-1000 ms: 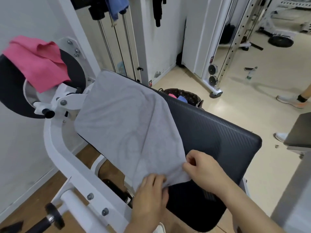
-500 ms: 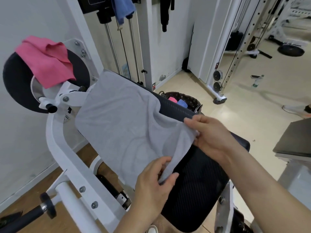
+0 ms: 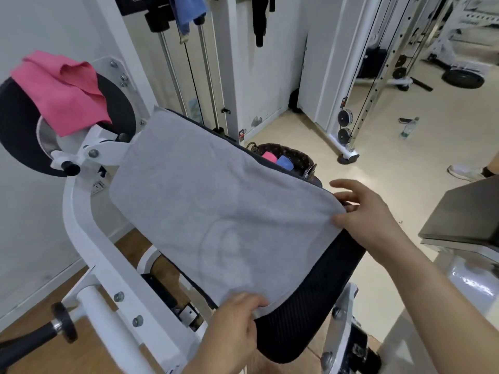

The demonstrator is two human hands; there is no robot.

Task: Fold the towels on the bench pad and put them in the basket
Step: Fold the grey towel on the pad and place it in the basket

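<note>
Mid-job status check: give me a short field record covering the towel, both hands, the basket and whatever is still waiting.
in work: grey towel, spread over the bench pad, not yet folded
left hand: holds the towel's near corner
right hand: pinches the towel's right corner
basket: behind the pad, holds a folded pink towel and a folded blue towel
waiting: loose pink towel, draped on the round pad

Plain pale grey towel [image 3: 216,217] over the bench pad [image 3: 310,314], which is black with a fine ribbed weave. Left of the pad, a bright pink towel [image 3: 59,90] and a white frame [image 3: 89,238]. Beyond the pad, a dark basket [image 3: 302,157] speckled with pale marks holds a pink bundle [image 3: 268,157] and a blue bundle [image 3: 284,162]
</note>
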